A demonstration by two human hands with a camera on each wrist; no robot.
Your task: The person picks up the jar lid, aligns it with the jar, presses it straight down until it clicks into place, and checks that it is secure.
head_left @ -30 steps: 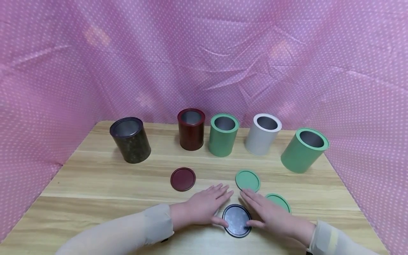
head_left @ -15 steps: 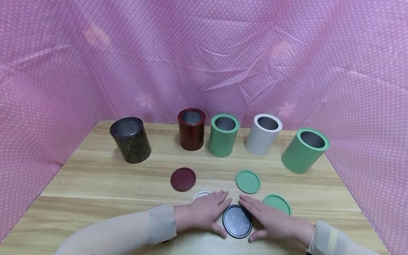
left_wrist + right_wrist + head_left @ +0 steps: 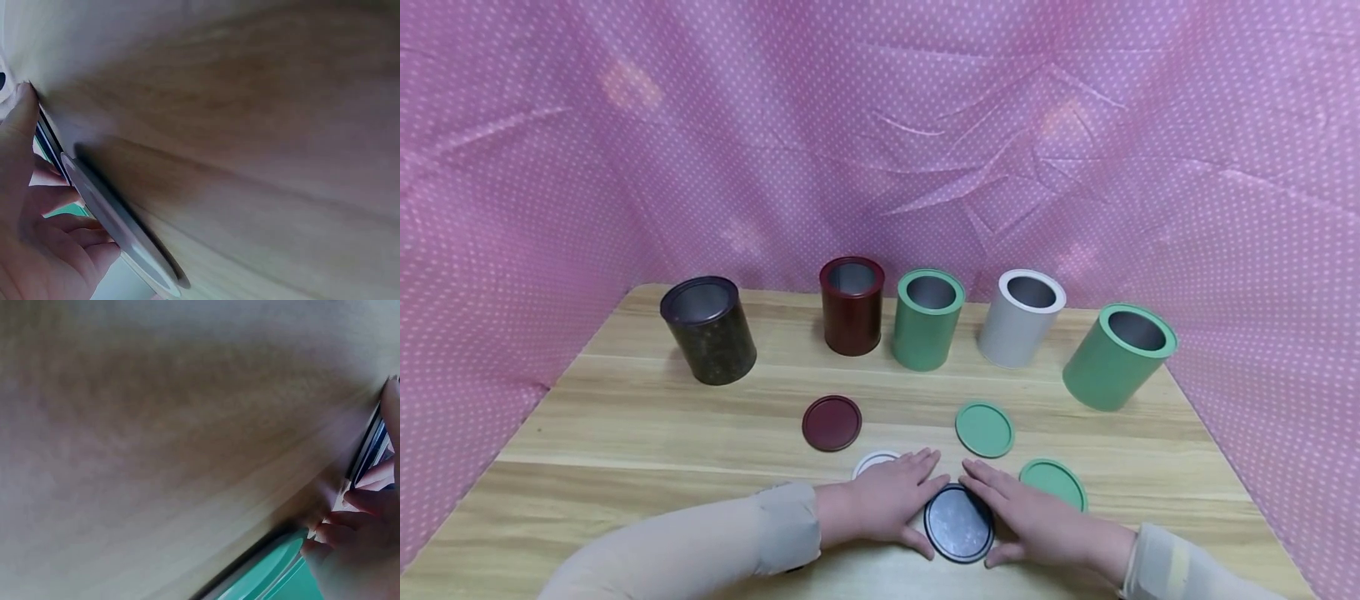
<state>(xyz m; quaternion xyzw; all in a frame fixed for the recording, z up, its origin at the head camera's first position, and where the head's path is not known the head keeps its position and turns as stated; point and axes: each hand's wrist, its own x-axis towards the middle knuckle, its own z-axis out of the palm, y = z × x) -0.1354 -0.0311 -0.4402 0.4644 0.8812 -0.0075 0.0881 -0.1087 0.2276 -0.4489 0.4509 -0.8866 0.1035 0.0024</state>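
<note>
A dark grey, round lid (image 3: 958, 525) with a black rim lies flat on the wooden table between both hands. My left hand (image 3: 891, 500) is on its left side, fingers straight and thumb spread away, and it covers much of a white lid (image 3: 871, 459). In the left wrist view that white lid (image 3: 119, 228) sits right at the curved outer fingers. To the right of the dark lid, my right hand (image 3: 1033, 512) lies with straight fingers over its upper right edge and the thumb low beside it. A green lid (image 3: 1054, 485) is just behind this hand.
A dark red lid (image 3: 832, 423) and another green lid (image 3: 985, 429) lie farther in. Along the back stand lidless cans: a black one (image 3: 718, 346), a dark red one (image 3: 852, 321), a green one (image 3: 925, 337), a white one (image 3: 1015, 333) and another green one (image 3: 1105, 371). Pink dotted cloth (image 3: 880, 150) encloses the table.
Both hands have drawn slightly back toward the body, and the thumbs have come off the dark lid to its sides. Part of the white lid now shows behind the left hand.
</note>
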